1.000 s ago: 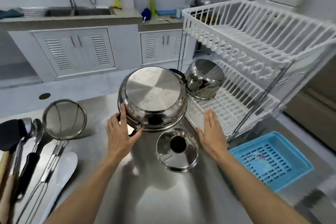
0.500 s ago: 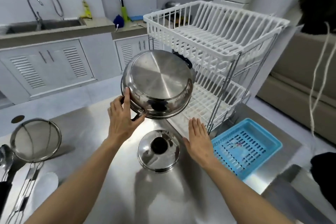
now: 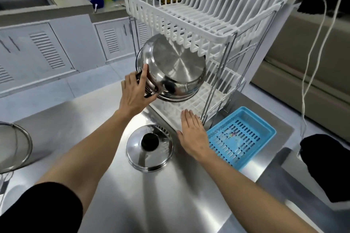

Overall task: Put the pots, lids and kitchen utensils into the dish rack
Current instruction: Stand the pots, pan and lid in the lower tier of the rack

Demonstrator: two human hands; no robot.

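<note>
Left hand (image 3: 133,93) grasps pot (image 3: 171,70) handle, base-up; right hand (image 3: 194,134) flat, empty. Tilt pot under upper tier, seat in lower rack (image 3: 217,89).

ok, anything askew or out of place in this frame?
Nothing spilled or damaged. The pot is tipped, base toward the camera, held by the left hand at the dish rack's lower tier, which is expected mid-placement. The lid lies flat on the steel counter, knob up. The right hand is open.

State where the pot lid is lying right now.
In the head view, the pot lid lies knob-up on the steel counter, lower centre, just left of the flat right hand and below the held pot.
</note>
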